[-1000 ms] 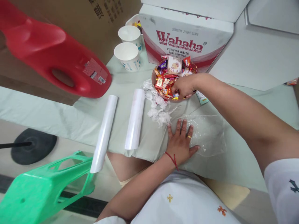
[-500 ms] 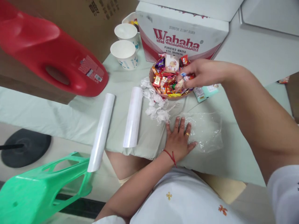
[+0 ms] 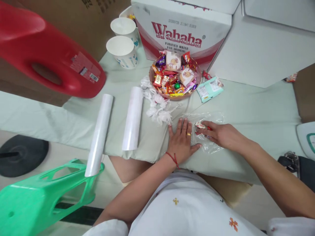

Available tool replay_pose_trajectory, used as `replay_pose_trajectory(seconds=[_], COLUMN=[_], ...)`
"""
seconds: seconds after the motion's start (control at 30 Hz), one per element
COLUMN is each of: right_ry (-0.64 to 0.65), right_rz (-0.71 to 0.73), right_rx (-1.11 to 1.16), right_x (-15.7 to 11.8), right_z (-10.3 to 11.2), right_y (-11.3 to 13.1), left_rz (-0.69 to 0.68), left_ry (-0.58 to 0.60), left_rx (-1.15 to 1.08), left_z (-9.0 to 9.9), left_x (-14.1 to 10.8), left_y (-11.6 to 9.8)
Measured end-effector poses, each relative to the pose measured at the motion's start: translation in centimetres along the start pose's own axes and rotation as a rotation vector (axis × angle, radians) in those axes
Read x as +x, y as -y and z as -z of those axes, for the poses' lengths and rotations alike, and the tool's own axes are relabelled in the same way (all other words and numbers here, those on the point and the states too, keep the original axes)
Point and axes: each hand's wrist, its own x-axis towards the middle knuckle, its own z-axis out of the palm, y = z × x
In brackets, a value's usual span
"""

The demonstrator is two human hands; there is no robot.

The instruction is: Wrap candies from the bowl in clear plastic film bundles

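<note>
My left hand (image 3: 181,141) lies flat with its fingers spread, at the left edge of a clear plastic bag (image 3: 214,147) on the green cloth. Over the bag, my right hand (image 3: 216,133) has its fingers closed on several wrapped candies (image 3: 200,125), partly hidden by the fingers. Behind the hands stands a round bowl (image 3: 150,76) heaped with colourful wrapped sweets. Crumpled white plastic pieces (image 3: 159,109) lie between the bowl and my left hand. To the right of the bowl is a light green packet (image 3: 209,89).
Two white rolls (image 3: 133,119) (image 3: 99,134) lie on the left, one jutting over the table edge. Paper cups (image 3: 121,50), a red jug (image 3: 81,72) and a Wahaha box (image 3: 179,31) stand farther back. A green stool (image 3: 27,200) is at the lower left.
My right hand has moved from the bowl down to the clear bag with candies in its fingers. The left hand stays flat on the bag's edge. The whole view has shifted slightly.
</note>
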Motion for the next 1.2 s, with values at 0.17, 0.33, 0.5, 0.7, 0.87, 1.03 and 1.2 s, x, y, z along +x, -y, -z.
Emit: replay_pose_trajectory(seconds=[0.17,0.33,0.5,0.7,0.87,1.03,1.2], right_ry=[-0.123,-0.199,-0.25,-0.305,-0.182,-0.227,-0.249], right_rz=[0.062,0.031,-0.038,-0.131,-0.134,-0.177,-0.084], right_rx=[0.263,0.444,0.588,0.638,0.561,0.481,0.548], right_x=[-1.4,-1.0,-0.1,-1.6,-2.0,-1.1,-0.5], right_z=[-0.4,-0.4,0.1,0.4,-1.0,-0.8,0.0], right_y=[-1.8,-2.0,-0.8,-1.4,-1.2,-0.6,0.2], left_rz=[-0.007,-0.011,-0.009,-0.005,-0.007,-0.012,-0.008], left_ry=[0.003,0.004,0.009,0.018,0.027,0.024,0.022], left_rx=[-0.001,0.0,0.001,-0.014,-0.018,-0.008,-0.002], left_z=[0.1,0.2,0.3,0.5,0.7,0.7,0.7], left_x=[0.1,0.1,0.0,0.1,0.1,0.1,0.1], left_y=[0.0,0.1,0.0,0.0,-0.1,0.0,-0.1])
